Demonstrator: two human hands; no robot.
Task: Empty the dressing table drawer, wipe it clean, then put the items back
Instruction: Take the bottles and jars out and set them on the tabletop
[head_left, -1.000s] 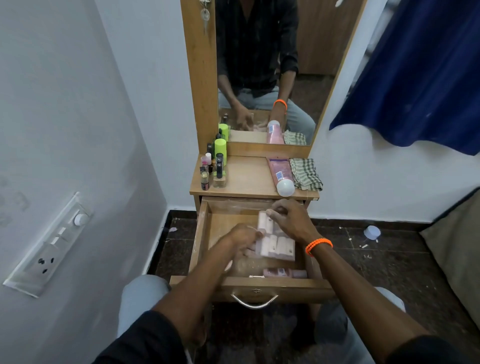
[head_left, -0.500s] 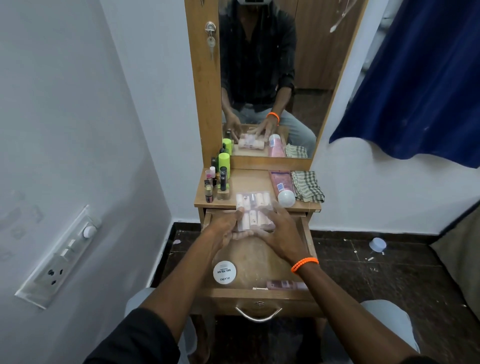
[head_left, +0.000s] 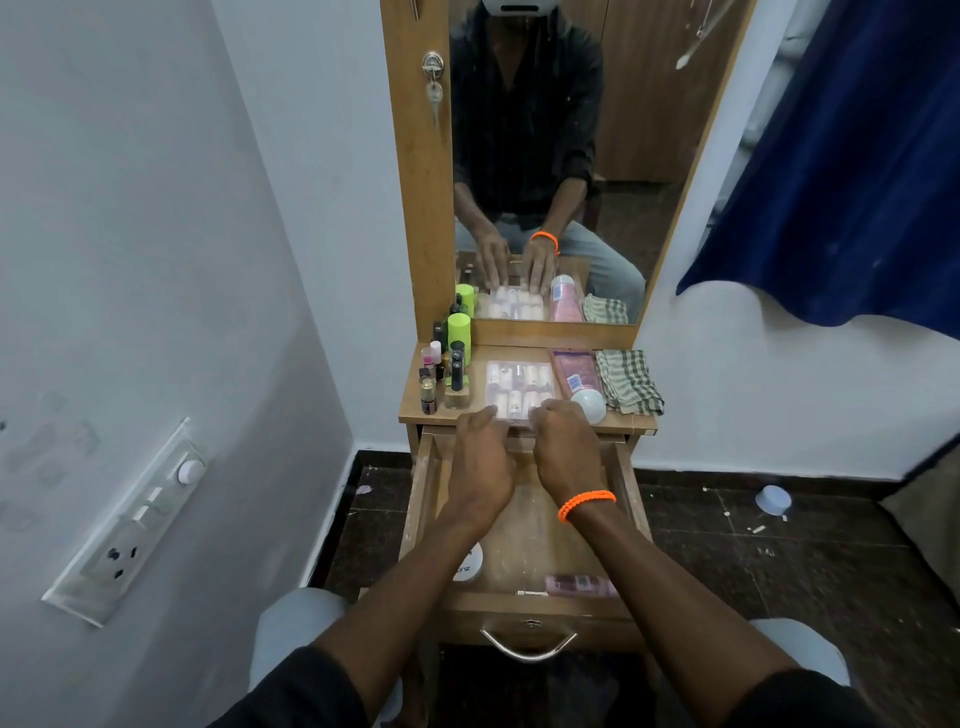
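Left hand (head_left: 480, 451) and right hand (head_left: 563, 446), fingers curled on flat clear plastic pack (head_left: 519, 389)

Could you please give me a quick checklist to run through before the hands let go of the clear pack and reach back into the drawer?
1. Clear pack lies flat on the tabletop: ok.
2. Pack clear of pink tube and bottles: ok.
3. Left hand and right hand released: not ok, fingertips at its near edge.
4. Drawer emptied: not ok, round tin and pink bottle remain.
5. Checked cloth within reach: ok.

White walls (head_left: 156, 208), dark tiled floor (head_left: 779, 571)
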